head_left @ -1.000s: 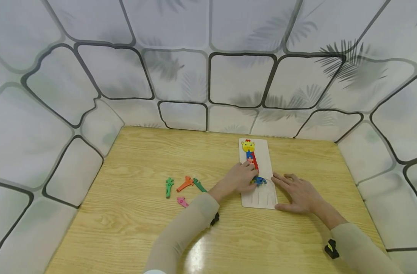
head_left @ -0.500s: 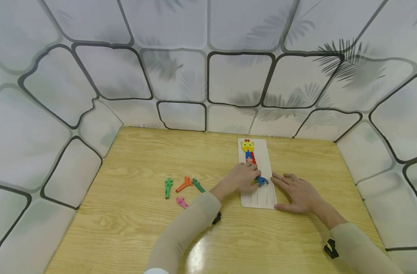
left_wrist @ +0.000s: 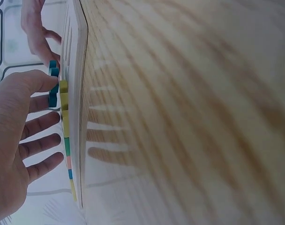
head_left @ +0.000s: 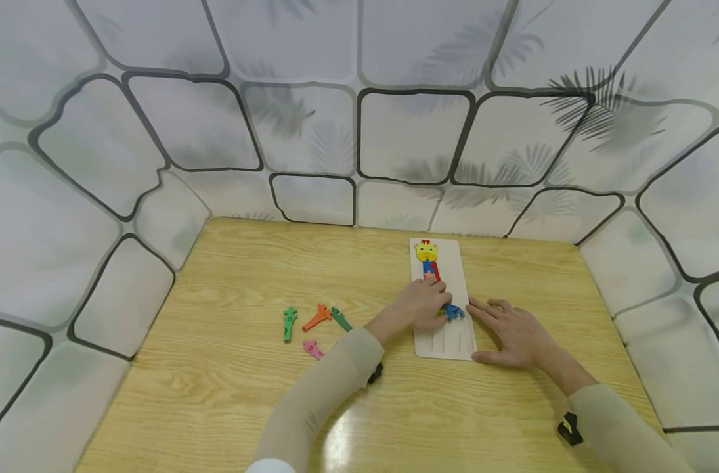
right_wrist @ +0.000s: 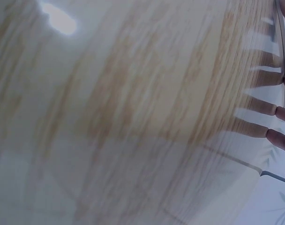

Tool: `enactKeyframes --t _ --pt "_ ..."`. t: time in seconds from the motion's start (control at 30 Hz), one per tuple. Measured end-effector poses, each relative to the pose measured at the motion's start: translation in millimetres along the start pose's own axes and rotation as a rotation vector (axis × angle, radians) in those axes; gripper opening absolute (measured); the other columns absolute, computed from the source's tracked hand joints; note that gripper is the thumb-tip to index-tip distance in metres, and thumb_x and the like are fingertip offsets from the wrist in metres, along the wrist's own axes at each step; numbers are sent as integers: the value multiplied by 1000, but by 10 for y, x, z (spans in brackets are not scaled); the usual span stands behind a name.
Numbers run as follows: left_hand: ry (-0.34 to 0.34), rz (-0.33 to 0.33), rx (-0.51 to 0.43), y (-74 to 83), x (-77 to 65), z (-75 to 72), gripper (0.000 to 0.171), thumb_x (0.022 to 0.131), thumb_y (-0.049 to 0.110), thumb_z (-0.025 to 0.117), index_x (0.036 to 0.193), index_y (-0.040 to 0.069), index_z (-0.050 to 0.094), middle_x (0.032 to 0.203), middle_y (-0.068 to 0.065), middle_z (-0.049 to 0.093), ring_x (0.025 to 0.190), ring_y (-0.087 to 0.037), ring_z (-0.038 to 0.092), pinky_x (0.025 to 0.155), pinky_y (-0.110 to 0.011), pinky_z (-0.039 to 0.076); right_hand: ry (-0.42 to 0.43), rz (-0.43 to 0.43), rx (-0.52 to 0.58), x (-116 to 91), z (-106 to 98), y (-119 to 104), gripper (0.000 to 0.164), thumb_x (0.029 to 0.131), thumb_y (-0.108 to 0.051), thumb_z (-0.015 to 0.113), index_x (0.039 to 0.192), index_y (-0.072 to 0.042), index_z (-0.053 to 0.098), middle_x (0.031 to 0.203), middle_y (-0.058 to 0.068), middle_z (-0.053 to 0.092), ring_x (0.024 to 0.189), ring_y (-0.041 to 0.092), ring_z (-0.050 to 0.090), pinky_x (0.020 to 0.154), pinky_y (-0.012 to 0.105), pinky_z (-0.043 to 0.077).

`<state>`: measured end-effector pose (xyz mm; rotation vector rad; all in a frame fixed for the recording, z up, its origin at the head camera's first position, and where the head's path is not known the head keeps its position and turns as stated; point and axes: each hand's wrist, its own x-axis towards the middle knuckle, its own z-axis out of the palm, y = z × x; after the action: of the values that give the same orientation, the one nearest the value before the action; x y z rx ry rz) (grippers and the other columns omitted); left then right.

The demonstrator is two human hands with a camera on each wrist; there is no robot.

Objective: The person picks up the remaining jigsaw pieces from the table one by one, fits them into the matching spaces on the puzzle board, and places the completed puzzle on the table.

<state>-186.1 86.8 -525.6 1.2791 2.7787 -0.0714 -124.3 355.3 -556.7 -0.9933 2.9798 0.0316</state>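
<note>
A pale wooden puzzle board [head_left: 454, 263] lies on the table, with a yellow giraffe head [head_left: 426, 252] at its far end. Blue, red and pink neck pieces run below the head, partly covered by my left hand [head_left: 421, 303]. That hand is over the board's middle, pinching a blue puzzle piece [head_left: 453, 312]. In the left wrist view the thumb and index finger hold this piece [left_wrist: 53, 89] just above a yellow piece [left_wrist: 64, 98], other fingers spread. My right hand [head_left: 509, 334] rests flat, its fingertips at the board's right edge.
Left of the board lie loose pieces: a light green one [head_left: 290, 324], an orange one [head_left: 317, 317], a dark green one [head_left: 341, 318] and a pink one [head_left: 313, 349] near the left sleeve. Patterned fabric walls [head_left: 415, 138] enclose the table's back and sides.
My left hand has shifted slightly to the right with the blue piece, covering more of the red neck part. The right hand stays in place at the board's edge.
</note>
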Motion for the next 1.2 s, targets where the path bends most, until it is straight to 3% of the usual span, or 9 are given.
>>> enactKeyframes --t 0.37,0.73,1.2 --pt "19 28 26 11 50 25 40 105 51 56 136 27 66 134 3 64 125 -15 59 107 -32 53 -2 2 0 0 -33 1 102 84 -85 61 163 -23 42 168 2 45 137 38 57 86 57 60" --pt "-3 23 -31 14 89 39 43 105 51 56 139 26 64 136 3 63 128 -16 57 113 -33 49 -15 6 11 4 -51 -3 102 84 -85 61 163 -23 41 169 2 44 138 39 56 87 57 60" --pt "-22 15 -28 35 100 30 42 106 50 56 140 27 64 140 2 61 129 -16 56 114 -33 49 -28 15 27 1 -40 3 102 84 -84 61 164 -24 41 169 2 42 140 39 54 91 59 58"
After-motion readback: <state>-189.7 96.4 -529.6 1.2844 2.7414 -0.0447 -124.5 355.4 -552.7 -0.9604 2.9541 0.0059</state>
